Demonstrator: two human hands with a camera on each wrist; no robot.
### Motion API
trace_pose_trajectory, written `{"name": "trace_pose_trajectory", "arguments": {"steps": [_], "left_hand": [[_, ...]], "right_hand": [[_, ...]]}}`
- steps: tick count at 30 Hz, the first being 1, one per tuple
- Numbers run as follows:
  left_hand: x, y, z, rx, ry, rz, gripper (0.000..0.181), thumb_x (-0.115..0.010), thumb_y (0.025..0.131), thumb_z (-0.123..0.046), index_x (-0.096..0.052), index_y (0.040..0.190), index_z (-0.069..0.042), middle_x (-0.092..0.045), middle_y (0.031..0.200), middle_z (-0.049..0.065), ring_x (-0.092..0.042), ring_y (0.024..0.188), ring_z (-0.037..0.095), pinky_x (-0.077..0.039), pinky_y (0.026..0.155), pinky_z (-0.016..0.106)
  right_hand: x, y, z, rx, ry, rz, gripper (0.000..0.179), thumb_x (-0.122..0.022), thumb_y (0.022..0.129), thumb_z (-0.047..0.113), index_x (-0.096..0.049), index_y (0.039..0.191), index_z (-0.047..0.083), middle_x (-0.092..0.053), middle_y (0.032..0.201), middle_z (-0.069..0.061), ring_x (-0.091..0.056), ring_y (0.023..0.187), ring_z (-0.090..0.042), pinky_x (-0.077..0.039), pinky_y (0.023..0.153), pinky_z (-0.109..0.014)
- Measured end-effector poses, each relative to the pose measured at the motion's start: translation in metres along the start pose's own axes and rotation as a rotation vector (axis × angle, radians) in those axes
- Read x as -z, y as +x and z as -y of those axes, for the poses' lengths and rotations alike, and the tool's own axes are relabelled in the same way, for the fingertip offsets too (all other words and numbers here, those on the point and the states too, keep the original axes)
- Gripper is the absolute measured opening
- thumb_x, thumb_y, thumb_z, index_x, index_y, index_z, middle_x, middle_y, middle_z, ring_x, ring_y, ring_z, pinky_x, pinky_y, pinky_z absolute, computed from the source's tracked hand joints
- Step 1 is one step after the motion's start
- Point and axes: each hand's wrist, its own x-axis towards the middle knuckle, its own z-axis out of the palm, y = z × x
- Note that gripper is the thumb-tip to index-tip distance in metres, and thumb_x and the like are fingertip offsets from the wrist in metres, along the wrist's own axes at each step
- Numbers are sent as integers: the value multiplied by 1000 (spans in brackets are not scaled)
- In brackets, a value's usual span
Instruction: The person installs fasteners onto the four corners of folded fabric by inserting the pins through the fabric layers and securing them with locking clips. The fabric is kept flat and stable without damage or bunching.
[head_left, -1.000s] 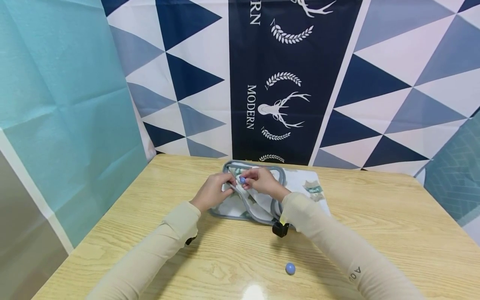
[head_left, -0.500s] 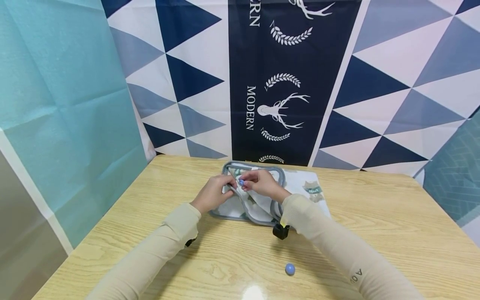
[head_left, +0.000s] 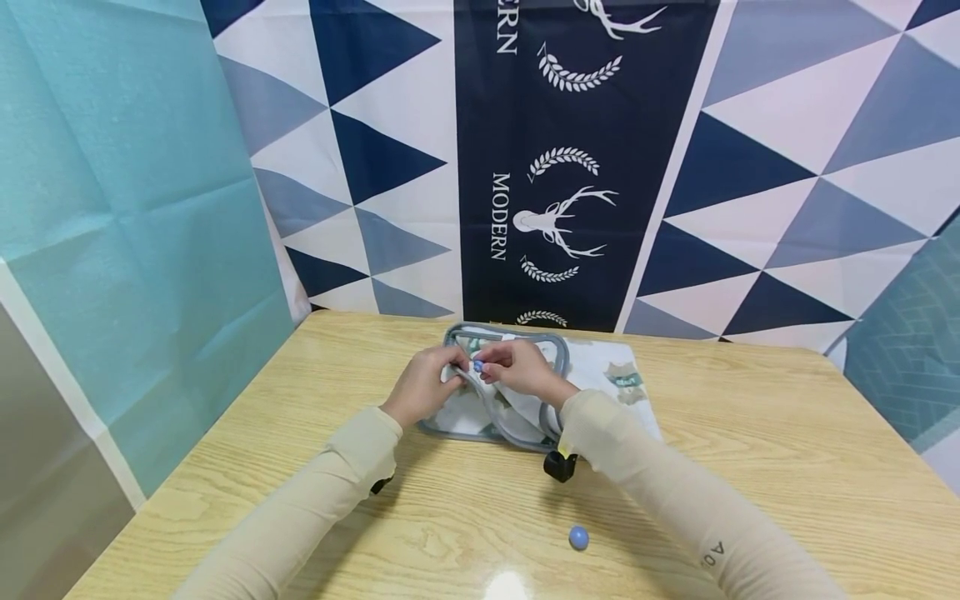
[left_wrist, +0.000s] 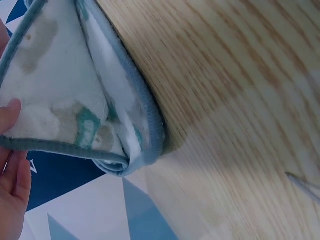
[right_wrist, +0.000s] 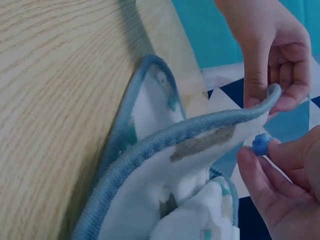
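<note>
A folded white cloth [head_left: 600, 367] with grey-blue edging and brown and green prints lies at the far side of the table. My left hand [head_left: 423, 385] pinches its raised edge between thumb and fingers; the left wrist view shows the edging [left_wrist: 60, 146] passing through that hand [left_wrist: 12, 195]. My right hand [head_left: 519, 368] pinches a small blue push pin [right_wrist: 260, 144] between thumb and fingertip. In the right wrist view its thin metal point faces the lifted cloth corner [right_wrist: 267, 102], seemingly just apart from it. A smooth blue ball-like piece [head_left: 578, 537] lies near the front.
The wooden table [head_left: 255, 450] ends at a patterned cloth backdrop [head_left: 555, 167] behind the folded cloth. A teal hanging [head_left: 142, 208] borders the left side. A black wrist device [head_left: 559, 467] sits below the right sleeve.
My right hand has moved slightly left with the blue push pin, closer to my left hand. The left hand keeps its hold on the cloth edge.
</note>
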Motion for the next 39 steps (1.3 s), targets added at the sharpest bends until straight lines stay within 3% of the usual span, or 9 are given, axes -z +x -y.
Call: {"name": "trace_pose_trajectory", "arguments": {"steps": [5, 8, 13, 20, 23, 26, 32, 39], "left_hand": [[3, 1, -1, 2, 24, -18, 10, -74, 81, -5, -65, 83, -11, -70, 85, 1, -65, 83, 18, -53, 76, 33], [4, 2, -2, 2, 43, -28, 10, -73, 82, -4, -66, 84, -11, -70, 85, 2, -66, 84, 17, -54, 76, 34], [6, 2, -5, 18, 65, -53, 9, -74, 81, -6, -67, 86, -10, -72, 86, 4, -67, 86, 18, -55, 76, 35], [11, -5, -9, 142, 86, -15, 39, -77, 82, -19, -63, 116, -5, -68, 114, 11, -64, 107, 26, -53, 92, 40], [18, -13, -11, 199, 89, 56, 54, -78, 80, -21, -57, 126, -4, -62, 127, 13, -58, 120, 29, -47, 102, 42], [28, -23, -13, 206, 82, 151, 66, -82, 75, -23, -53, 132, -4, -57, 135, 14, -51, 129, 31, -42, 110, 44], [47, -49, -14, 140, 67, 363, 77, -86, 70, -23, -50, 135, -2, -51, 142, 17, -46, 134, 34, -38, 112, 47], [67, -78, -7, 76, 53, 546, 79, -89, 62, -14, -51, 131, -1, -48, 142, 20, -44, 132, 38, -39, 110, 52]], "right_hand": [[4, -4, 6, 28, -135, -71, 24, -66, 89, 12, -68, 110, 0, -73, 102, -16, -71, 82, -19, -56, 68, -22], [3, -7, 11, 100, -160, -81, 25, -72, 85, 16, -69, 103, 0, -74, 93, -14, -70, 78, -18, -55, 66, -20], [-1, -12, 16, 206, -218, -17, 21, -77, 79, 12, -69, 95, 1, -73, 84, -13, -69, 73, -17, -57, 67, -22], [1, -10, 15, 159, -320, -51, 10, -72, 82, 6, -72, 91, 5, -73, 83, -10, -67, 71, -14, -55, 66, -22], [7, -9, 13, 128, -307, -71, 13, -72, 83, 7, -73, 95, 4, -74, 85, -11, -68, 73, -16, -54, 65, -22], [16, -8, 10, 97, -280, -93, 17, -69, 84, 8, -72, 100, 3, -74, 89, -14, -69, 78, -20, -54, 67, -25], [37, -7, 3, 32, -250, -186, 22, -68, 86, 11, -71, 105, 1, -74, 93, -16, -70, 86, -26, -56, 71, -30], [55, -2, -14, -181, -132, -286, 29, -67, 87, 16, -69, 114, 5, -74, 102, -14, -70, 83, -17, -51, 65, -20]]}}
